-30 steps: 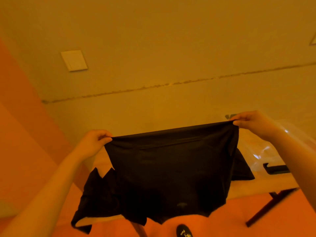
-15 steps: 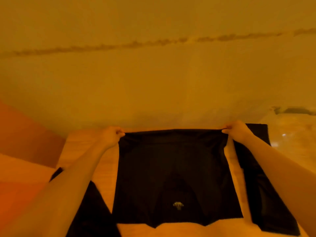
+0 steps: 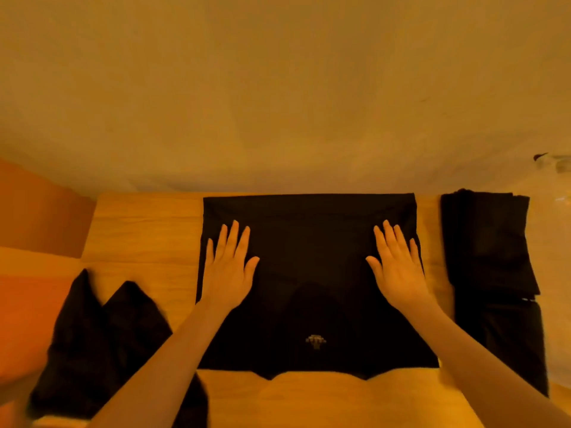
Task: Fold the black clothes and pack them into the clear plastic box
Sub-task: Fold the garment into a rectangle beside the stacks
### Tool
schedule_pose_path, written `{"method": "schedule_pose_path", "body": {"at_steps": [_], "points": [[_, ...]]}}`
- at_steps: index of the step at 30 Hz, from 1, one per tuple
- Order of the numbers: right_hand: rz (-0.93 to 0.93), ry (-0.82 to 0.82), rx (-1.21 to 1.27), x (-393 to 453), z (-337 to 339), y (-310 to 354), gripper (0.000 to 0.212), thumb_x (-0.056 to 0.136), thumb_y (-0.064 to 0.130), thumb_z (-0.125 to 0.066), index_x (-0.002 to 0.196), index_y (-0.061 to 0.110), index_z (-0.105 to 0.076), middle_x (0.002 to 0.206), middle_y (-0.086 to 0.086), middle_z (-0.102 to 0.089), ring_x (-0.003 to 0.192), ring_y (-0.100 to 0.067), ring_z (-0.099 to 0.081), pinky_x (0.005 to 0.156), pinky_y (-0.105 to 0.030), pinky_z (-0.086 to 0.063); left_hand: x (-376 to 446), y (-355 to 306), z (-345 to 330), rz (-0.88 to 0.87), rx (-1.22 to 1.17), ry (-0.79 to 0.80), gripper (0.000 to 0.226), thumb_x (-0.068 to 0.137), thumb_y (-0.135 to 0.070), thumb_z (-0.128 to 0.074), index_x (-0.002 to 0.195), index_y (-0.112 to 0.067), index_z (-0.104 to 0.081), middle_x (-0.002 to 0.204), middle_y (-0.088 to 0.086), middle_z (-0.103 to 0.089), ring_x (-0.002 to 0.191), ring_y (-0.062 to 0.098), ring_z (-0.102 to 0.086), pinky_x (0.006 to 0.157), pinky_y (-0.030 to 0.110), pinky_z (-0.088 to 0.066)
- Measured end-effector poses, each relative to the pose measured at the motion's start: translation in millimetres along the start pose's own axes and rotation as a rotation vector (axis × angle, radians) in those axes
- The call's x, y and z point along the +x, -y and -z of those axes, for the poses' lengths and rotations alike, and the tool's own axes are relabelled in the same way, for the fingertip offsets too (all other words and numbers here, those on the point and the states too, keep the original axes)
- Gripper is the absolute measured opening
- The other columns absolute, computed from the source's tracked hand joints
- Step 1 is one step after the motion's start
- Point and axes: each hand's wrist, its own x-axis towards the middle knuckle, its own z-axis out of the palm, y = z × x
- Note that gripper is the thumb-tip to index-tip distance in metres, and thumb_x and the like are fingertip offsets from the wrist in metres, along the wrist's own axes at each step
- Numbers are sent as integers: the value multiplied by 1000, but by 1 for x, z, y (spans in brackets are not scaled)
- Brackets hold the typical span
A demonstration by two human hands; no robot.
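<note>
matt black cloth shorts [image 3: 309, 273], seemingly wooden table [image 3: 142, 236]

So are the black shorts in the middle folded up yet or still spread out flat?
Spread out flat. The black shorts lie open on the table, with the left hand and right hand pressing them.

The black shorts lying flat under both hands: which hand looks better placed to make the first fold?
Neither clearly. The left hand and right hand both rest flat and open on the black shorts, each equally near its own side edge. Probably either could start by folding its side across.
</note>
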Motion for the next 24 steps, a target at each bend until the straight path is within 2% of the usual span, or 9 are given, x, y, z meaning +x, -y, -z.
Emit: {"method": "schedule_pose_path", "body": {"at_steps": [4, 7, 10, 12, 13, 16, 18, 21, 24], "points": [[37, -143, 128, -38, 0, -1, 62, 95, 41, -30, 146, 14, -5, 154, -1, 1, 142, -15, 5, 116, -36, 0, -37, 10, 6, 26, -165, -161, 59, 99, -40, -27, 148, -14, -7, 156, 7, 3, 142, 22, 9, 115, 42, 2], [70, -217, 206, -95, -15, -4, 61, 92, 39, -34, 144, 16, -14, 152, 2, -8, 142, -16, -6, 115, -36, -9, -103, 21, -9, -43, -224, -191, 62, 94, -47, -21, 146, -12, -22, 154, 6, -12, 143, 25, -9, 113, 45, -10], [-152, -223, 456, -143, -41, -19, 62, 89, 37, -46, 143, 10, -32, 152, -8, -26, 139, -26, -26, 110, -42, -28, -159, 32, -27, 119, -348, -174, 54, 89, -40, -46, 129, -5, -51, 137, 18, -46, 127, 40, -40, 102, 51, -35], [-312, -211, 585, -166, -54, -27, 65, 87, 52, -42, 139, 12, -39, 141, -14, -42, 128, -31, -41, 100, -47, -40, -183, 36, -35, 232, -405, -183, 42, 85, -36, -56, 112, -4, -64, 117, 18, -59, 109, 42, -50, 87, 49, -43], [-345, -219, 617, -174, -57, -29, 62, 88, 52, -44, 136, 12, -43, 133, -16, -49, 122, -34, -46, 96, -48, -42, -191, 38, -38, 234, -405, -189, 40, 83, -37, -56, 105, -6, -67, 109, 16, -62, 102, 40, -53, 80, 47, -45], [-367, -252, 610, -187, -59, -25, 45, 89, 23, -59, 130, 6, -51, 131, -18, -50, 124, -34, -42, 98, -47, -38, -202, 39, -38, 191, -470, -197, 29, 85, -29, -59, 102, -8, -69, 102, 10, -64, 98, 33, -55, 77, 39, -44], [-374, -280, 556, -184, -55, -23, 44, 87, 20, -63, 127, 4, -53, 132, -18, -48, 126, -34, -39, 99, -45, -37, -196, 35, -34, 194, -561, -160, 26, 88, -21, -63, 110, -8, -66, 107, 8, -62, 104, 29, -54, 84, 32, -42], [-326, -260, 454, -178, -51, -23, 49, 84, 19, -67, 129, 6, -53, 130, -16, -48, 123, -33, -40, 98, -45, -38, -189, 28, -35, -76, -356, -129, 44, 80, -20, -71, 122, -12, -60, 121, 8, -58, 114, 28, -52, 92, 37, -43], [-102, -265, 217, -170, -53, -25, 55, 75, 16, -75, 127, 9, -56, 127, -16, -53, 117, -35, -48, 93, -51, -42, -179, 23, -39, -305, -94, -104, 65, 63, -29, -84, 123, -18, -59, 128, 9, -57, 116, 31, -55, 87, 45, -49]]}}
